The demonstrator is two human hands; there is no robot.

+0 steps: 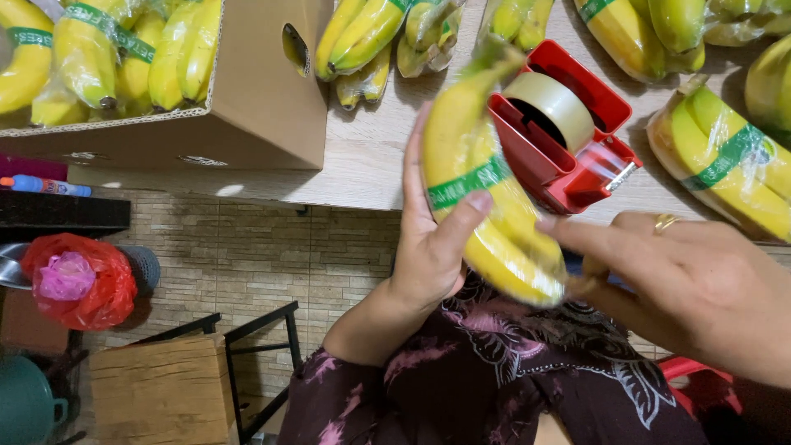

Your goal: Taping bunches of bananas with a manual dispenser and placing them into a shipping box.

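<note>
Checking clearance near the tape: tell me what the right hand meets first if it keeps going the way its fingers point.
Probably the banana bunch: the right hand points left at its lower end, almost touching, though depth is unclear.

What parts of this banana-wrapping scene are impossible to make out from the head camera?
- Banana bunch: the left hand covers its near side, and its lower tip blurs behind the right hand.
- Red tape dispenser: the bunch hides its left part.
- Cardboard box: the top edge cuts it off, so how full it is cannot be told.
- Green band: its print is too small to read.
- Wrapped bunches on the wooden table: cut off at the top and right edges.
</note>
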